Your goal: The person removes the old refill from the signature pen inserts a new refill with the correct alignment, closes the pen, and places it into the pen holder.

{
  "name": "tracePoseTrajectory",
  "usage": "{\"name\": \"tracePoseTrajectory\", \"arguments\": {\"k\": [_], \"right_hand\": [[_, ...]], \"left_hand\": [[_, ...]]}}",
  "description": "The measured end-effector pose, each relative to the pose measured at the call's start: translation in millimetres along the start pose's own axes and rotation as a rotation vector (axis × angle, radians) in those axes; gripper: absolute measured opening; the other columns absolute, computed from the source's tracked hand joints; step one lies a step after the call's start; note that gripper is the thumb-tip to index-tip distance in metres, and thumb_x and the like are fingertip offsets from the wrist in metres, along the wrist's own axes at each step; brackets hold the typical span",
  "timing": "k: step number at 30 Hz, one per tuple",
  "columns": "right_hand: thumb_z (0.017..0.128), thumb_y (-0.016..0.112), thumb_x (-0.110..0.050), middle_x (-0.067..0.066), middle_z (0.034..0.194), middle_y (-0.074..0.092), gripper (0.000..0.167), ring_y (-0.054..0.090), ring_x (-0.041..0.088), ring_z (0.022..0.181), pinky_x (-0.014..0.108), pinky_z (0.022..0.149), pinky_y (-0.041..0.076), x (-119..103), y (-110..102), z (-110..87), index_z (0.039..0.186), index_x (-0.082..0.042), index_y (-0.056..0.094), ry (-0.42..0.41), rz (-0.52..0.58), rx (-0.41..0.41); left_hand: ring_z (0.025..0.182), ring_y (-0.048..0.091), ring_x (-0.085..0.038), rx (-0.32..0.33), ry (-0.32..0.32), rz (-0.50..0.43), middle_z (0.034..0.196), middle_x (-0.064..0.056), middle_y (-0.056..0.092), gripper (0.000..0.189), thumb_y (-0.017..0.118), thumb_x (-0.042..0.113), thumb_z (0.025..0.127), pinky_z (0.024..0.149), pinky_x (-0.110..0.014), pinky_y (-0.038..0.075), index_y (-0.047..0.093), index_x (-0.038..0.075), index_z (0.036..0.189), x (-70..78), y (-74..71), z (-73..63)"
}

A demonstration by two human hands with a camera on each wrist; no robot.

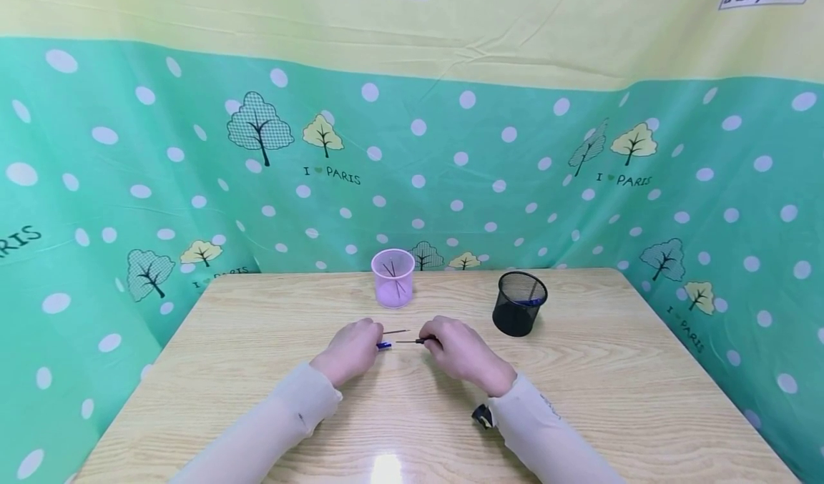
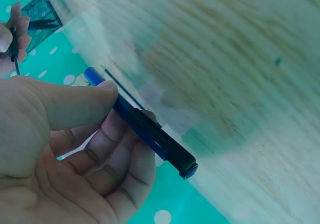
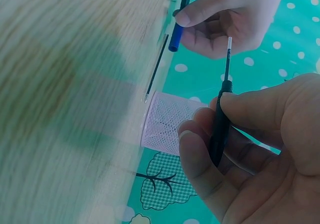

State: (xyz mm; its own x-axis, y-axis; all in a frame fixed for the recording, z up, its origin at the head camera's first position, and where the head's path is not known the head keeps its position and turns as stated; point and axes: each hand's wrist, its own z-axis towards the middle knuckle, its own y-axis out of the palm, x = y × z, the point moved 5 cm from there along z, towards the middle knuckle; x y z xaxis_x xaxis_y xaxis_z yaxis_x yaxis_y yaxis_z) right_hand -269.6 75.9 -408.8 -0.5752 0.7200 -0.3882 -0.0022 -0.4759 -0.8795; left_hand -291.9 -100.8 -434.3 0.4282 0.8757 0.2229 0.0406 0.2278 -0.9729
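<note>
My left hand (image 1: pixel 352 348) pinches a blue pen barrel (image 2: pixel 135 124) with a black clip end, between thumb and fingers. In my right hand (image 1: pixel 460 348) is the black front section of a pen (image 3: pixel 219 131), gripped by thumb and fingertips. A thin refill (image 3: pixel 228 67) sticks out of that section toward the left hand. The barrel's open blue end and the refill's tip face each other, apart. Just beyond the hands, a loose dark refill (image 3: pixel 157 69) lies on the table.
A pink-purple mesh pen cup (image 1: pixel 394 294) with several thin refills inside stands behind the hands. To the right is a black mesh cup (image 1: pixel 513 321) with something blue in it. The wooden table (image 1: pixel 611 384) ends at a green dotted curtain (image 1: pixel 438 148).
</note>
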Motion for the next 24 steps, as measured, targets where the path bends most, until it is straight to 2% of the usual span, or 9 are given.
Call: {"name": "tracePoseTrajectory", "arguments": {"k": [9,17,24], "right_hand": [[0.091,0.06,-0.008,-0.003,0.089,0.062,0.012,0.057,0.007,0.081,0.03,0.074,0.051,1.2,-0.5,0.0,0.096,-0.014,0.07,0.009,-0.001,-0.007],[0.092,0.06,-0.009,-0.001,0.092,0.064,0.012,0.057,0.008,0.083,0.031,0.075,0.051,2.0,-0.5,0.1,0.098,-0.014,0.07,0.016,0.0,-0.018],[0.092,0.06,-0.011,0.001,0.092,0.063,0.012,0.057,0.008,0.083,0.03,0.075,0.051,2.6,0.7,-0.3,0.098,-0.014,0.07,0.02,0.005,-0.022]], "left_hand": [[0.06,0.046,-0.015,0.036,0.008,-0.024,0.069,0.001,0.049,0.016,0.063,-0.004,0.082,0.056,-0.03,0.043,0.059,0.01,0.075,2.7,-8.1,-5.6],[0.065,0.051,-0.015,0.064,0.02,-0.04,0.075,-0.002,0.057,0.02,0.06,-0.01,0.076,0.063,-0.033,0.048,0.066,0.008,0.083,1.0,-13.1,-10.4],[0.069,0.054,-0.015,0.101,0.022,-0.05,0.075,0.002,0.056,0.027,0.057,-0.012,0.077,0.066,-0.033,0.05,0.069,0.01,0.086,-0.4,-18.5,-15.7]]}}
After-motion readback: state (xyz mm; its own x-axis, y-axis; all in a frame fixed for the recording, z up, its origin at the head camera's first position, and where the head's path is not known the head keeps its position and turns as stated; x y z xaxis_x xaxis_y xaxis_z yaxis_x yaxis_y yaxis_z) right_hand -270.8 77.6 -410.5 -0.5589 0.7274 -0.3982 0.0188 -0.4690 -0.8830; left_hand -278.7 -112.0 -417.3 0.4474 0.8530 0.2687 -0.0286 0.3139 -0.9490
